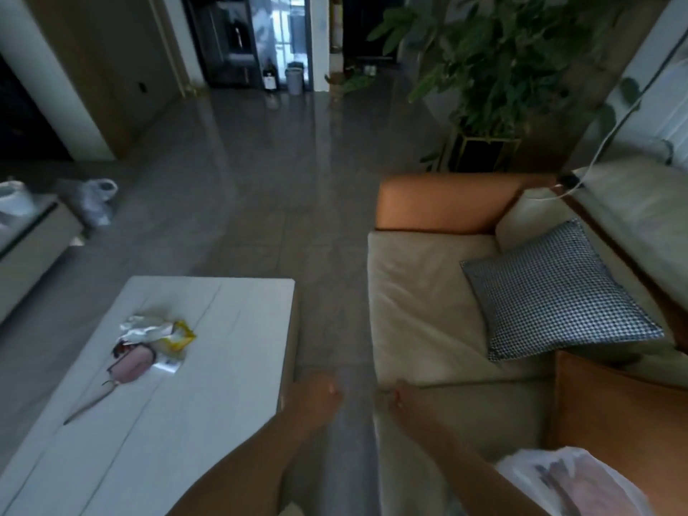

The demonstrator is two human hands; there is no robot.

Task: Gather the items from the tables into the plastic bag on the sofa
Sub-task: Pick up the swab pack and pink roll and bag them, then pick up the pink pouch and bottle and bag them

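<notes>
Both hands are held low between the white counter (208, 366) and the sofa (420, 292). The left hand (316, 398) and the right hand (404, 402) are loosely curled with nothing seen in their fingers. Crumpled wrappers (156, 331) and a pink pouch (132, 366) are left on the counter. The plastic bag (558, 482) is seen at the sofa's near end.

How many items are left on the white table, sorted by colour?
Pink: 1, the pouch with its cord
Yellow: 1, the wrapper
White: 2, the crumpled paper and the small card
Total: 4, all clustered on the white table; blur may hide more.
</notes>
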